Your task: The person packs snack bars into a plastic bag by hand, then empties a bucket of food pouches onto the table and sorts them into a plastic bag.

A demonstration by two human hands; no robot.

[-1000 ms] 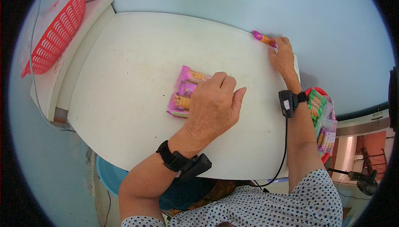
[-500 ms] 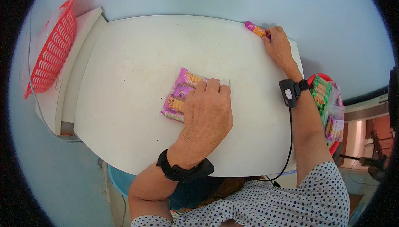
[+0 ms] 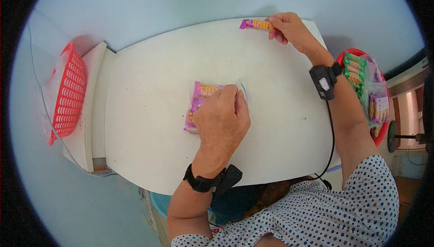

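At the middle of the counter, the clear bag of packets is pinched near its rim by the left hand's closed fingers, while by the far edge a single packet has now been drawn inward, gripped in the right hand.

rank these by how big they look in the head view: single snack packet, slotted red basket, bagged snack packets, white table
1. white table
2. slotted red basket
3. bagged snack packets, going by the part the left hand leaves visible
4. single snack packet
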